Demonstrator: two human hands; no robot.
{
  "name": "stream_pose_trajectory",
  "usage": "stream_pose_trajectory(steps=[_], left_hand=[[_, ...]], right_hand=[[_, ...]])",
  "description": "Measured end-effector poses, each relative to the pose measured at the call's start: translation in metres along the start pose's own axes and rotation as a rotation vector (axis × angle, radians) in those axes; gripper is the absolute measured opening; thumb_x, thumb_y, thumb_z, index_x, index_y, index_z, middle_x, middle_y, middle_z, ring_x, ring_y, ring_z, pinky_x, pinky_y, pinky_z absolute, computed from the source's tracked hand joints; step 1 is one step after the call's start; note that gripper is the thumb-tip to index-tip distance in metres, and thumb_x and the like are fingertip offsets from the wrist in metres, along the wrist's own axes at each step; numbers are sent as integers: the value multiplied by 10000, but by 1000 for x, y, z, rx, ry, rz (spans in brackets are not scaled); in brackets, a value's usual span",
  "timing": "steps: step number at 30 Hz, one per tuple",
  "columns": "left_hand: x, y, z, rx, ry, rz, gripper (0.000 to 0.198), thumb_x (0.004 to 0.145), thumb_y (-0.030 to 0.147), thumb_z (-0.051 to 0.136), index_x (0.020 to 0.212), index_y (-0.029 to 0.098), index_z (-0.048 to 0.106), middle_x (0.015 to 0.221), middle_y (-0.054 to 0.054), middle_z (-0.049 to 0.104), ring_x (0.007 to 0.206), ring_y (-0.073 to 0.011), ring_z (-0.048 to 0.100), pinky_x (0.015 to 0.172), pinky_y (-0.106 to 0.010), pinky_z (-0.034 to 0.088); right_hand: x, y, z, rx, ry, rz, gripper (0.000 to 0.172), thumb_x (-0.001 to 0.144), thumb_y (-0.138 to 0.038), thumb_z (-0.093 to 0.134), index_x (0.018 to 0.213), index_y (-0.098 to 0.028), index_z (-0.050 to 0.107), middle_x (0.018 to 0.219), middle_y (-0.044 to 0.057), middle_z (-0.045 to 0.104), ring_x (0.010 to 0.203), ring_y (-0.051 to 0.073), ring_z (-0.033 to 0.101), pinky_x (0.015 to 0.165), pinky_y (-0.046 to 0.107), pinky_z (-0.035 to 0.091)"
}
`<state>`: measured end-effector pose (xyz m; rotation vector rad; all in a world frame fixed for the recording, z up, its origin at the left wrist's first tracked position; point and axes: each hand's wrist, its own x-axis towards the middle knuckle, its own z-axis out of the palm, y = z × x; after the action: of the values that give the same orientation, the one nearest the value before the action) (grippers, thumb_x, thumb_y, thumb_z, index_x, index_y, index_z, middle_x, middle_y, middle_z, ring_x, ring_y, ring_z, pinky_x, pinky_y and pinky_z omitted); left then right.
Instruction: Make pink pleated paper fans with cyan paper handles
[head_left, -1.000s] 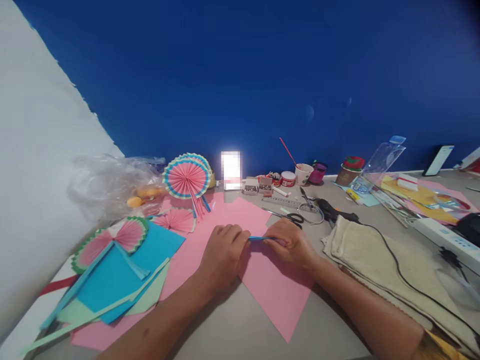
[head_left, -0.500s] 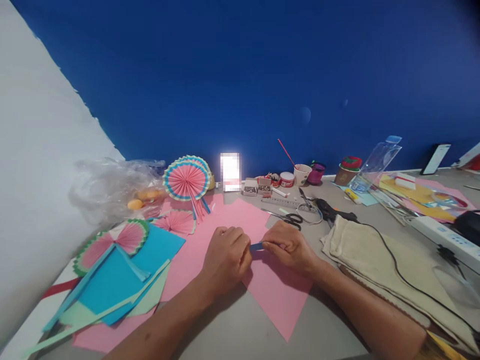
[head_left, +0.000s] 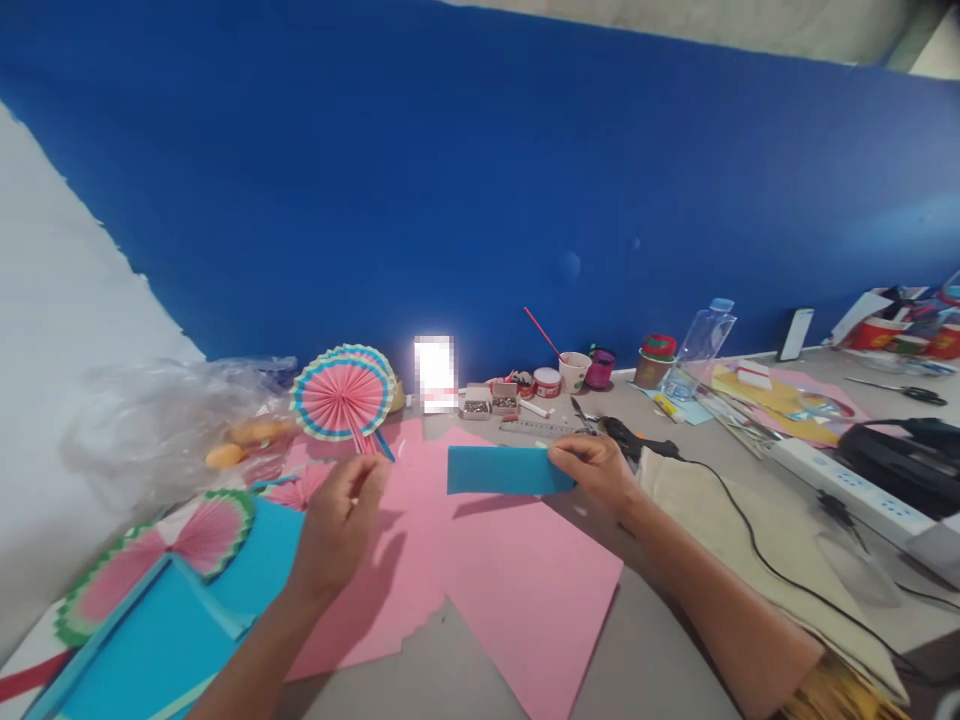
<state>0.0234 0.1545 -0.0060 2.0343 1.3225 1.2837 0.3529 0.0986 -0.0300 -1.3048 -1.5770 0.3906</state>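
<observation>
My right hand point(head_left: 600, 475) pinches the right end of a blue paper strip point(head_left: 499, 471) between thumb and fingers. The strip is held up flat-side toward me, above a pink paper sheet point(head_left: 540, 590), and its shadow falls on the paper. My left hand point(head_left: 337, 530) is apart from the strip, to its left, with loosely bent fingers and nothing visible in them. Behind that hand stands a round pleated paper fan point(head_left: 343, 392), pink with blue and cream edges. A green-edged pleated pink fan point(head_left: 214, 530) lies on blue paper point(head_left: 127, 640) at the left.
Along the blue wall stand small boxes of metal bits point(head_left: 476, 403), a paper cup point(head_left: 574, 372) and a plastic bottle point(head_left: 701, 345). A ruler point(head_left: 536, 428) and glue gun point(head_left: 634, 440) lie behind my right hand. To the right are a folded cloth point(head_left: 720, 540) and power strip point(head_left: 851, 485).
My left hand has let go of the blue paper strip and moved left. The strip now shows its broad side, held by my right hand alone. The view has turned to the right and up.
</observation>
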Motion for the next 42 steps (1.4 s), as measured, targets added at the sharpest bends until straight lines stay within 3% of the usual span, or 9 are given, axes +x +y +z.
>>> stream_pose_trajectory(steps=[3,5,10,12,18,24,29,34,42], left_hand=[[-10,13,9,-195,-141,-40,353,885,455,594,1121,199,649,1029,-66,690,896,-196,664,756,-321,550],[-17,21,16,-207,-190,-32,357,848,418,661,1140,212,662,1074,-67,689,881,-187,663,760,-324,559],[-25,24,24,-222,-207,24,105,860,308,674,895,220,721,913,-23,709,822,-164,649,761,-293,537],[-26,21,25,-231,-219,49,137,891,284,643,796,214,712,804,-7,690,774,-153,639,737,-274,519],[-22,15,26,-208,-184,125,168,896,272,655,743,209,685,749,9,673,709,-141,622,670,-246,497],[-31,25,32,-109,-181,320,153,934,206,604,792,205,662,775,-6,660,731,-145,619,675,-260,494],[-39,33,40,65,-170,538,162,954,177,567,849,208,686,802,-33,669,770,-172,617,707,-306,478],[-43,34,49,224,-126,697,134,965,174,552,948,217,678,825,-32,691,771,-188,621,716,-333,440],[-46,30,48,226,-118,779,165,974,119,504,924,220,624,770,-17,646,723,-185,575,698,-328,410]], right_hand=[[-5,-2,7,16,-13,-86,297,924,-358,584,688,-207,682,667,23,663,633,181,597,567,300,443],[-10,-6,13,36,-13,-161,248,936,-314,589,734,-221,700,721,41,700,686,204,633,616,329,490],[-18,-19,22,11,-65,-304,202,954,-232,585,801,-242,717,762,32,739,734,207,667,751,386,530],[-19,-23,23,-6,-64,-321,194,951,-213,582,825,-246,726,783,26,750,749,202,667,780,389,521],[-15,-21,18,-50,35,-319,152,878,-145,603,896,-243,718,807,29,740,783,205,652,747,358,509],[-21,-35,17,-302,-8,-400,149,856,-146,632,942,-234,715,921,48,759,864,233,607,807,403,419],[-31,-52,25,-431,-49,-492,168,866,-130,610,968,-233,697,911,33,759,877,225,578,821,417,347],[-37,-53,42,-496,-42,-587,79,867,-158,584,837,-216,630,792,18,707,806,203,529,783,413,308],[-38,-45,54,-550,-102,-546,63,851,-195,564,866,-203,625,751,20,660,790,199,485,722,389,273]])
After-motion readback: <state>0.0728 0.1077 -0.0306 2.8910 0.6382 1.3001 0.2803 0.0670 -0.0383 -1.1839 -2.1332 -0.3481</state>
